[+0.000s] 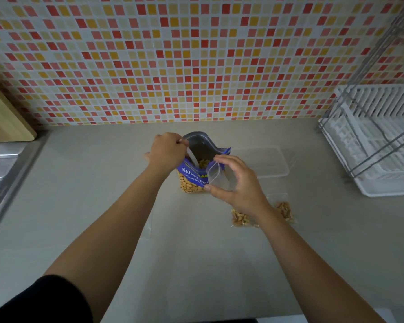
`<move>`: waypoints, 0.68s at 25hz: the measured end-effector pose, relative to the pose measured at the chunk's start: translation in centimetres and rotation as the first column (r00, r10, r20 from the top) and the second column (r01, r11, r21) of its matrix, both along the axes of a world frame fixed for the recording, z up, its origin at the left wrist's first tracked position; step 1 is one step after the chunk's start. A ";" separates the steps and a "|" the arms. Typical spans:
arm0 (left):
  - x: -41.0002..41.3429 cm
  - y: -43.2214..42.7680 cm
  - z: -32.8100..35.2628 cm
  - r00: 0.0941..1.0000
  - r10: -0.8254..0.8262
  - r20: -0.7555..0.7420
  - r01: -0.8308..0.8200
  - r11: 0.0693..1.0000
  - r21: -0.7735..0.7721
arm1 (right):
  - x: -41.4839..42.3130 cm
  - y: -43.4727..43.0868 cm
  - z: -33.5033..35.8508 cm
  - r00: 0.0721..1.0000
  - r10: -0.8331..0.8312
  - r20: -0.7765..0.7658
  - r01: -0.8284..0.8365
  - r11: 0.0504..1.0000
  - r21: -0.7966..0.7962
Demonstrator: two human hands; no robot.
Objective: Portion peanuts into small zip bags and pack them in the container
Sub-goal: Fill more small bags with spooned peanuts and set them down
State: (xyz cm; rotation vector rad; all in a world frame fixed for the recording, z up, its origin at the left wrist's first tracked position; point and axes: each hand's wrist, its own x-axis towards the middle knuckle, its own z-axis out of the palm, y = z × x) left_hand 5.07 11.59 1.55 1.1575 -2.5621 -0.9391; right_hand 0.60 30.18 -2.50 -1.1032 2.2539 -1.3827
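A blue bag of salted peanuts (193,177) stands open on the counter, its silver inside showing. My left hand (167,151) grips a white spoon (193,158) whose bowl dips into the bag's mouth. My right hand (237,183) pinches a small clear zip bag (217,177) just right of the peanut bag, held upright and looking empty. Two filled small bags of peanuts (239,219) (285,210) lie on the counter by my right wrist. A clear plastic container (269,163) sits behind my right hand.
A white dish rack (378,141) with a wire frame stands at the right. A wooden board (5,117) leans at the left above a steel sink edge (2,164). The grey counter (196,264) stretches toward me.
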 end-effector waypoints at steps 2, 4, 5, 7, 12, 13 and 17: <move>0.3 0.3 0.2 0.999 0.017 -0.048 -0.013 0.996 0.091 | 0.1 0.2 0.2 1.000 0.005 0.007 -0.005 1.000 0.002; 0.4 0.4 0.3 0.993 0.055 -0.100 -0.041 0.989 0.144 | 0.2 0.3 0.4 1.000 0.012 0.010 -0.012 1.000 0.000; 0.6 0.3 0.4 0.988 0.090 -0.126 -0.069 0.984 0.162 | 0.2 0.4 0.4 1.000 0.013 0.016 -0.013 1.000 -0.005; 0.8 0.1 0.6 0.972 0.164 -0.169 -0.128 0.970 0.209 | 0.4 0.5 0.4 0.999 -0.002 0.039 0.003 0.999 -0.033; 1.2 -0.7 1.2 0.934 0.278 -0.225 -0.170 0.898 0.405 | 0.7 0.3 0.5 0.982 -0.115 0.148 0.136 0.981 -0.135; 1.3 -0.9 1.2 0.926 0.304 -0.224 -0.178 0.875 0.450 | 0.6 0.3 0.6 0.979 -0.140 0.148 0.162 0.975 -0.153; 1.7 -1.9 1.5 0.888 0.415 -0.197 -0.217 0.757 0.617 | 0.2 -0.1 1.6 0.971 -0.235 0.050 0.241 0.952 -0.188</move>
